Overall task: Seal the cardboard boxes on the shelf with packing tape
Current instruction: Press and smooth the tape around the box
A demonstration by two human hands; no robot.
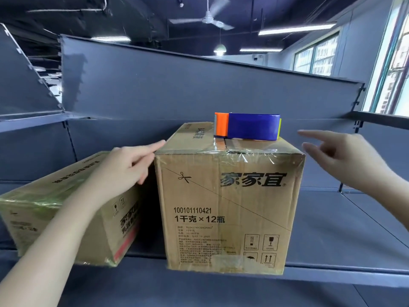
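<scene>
Tape dispenser is lying left-to-right atop the tall box, and your right hand, fingers spread and empty, is hovering nearer, on its right.

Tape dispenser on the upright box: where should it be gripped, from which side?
Probably best to take the dispenser across its blue band, from above and the right, with the open right hand nearest. It lies flat on the box, and its orange cutter end points left, away from that approach.
</scene>
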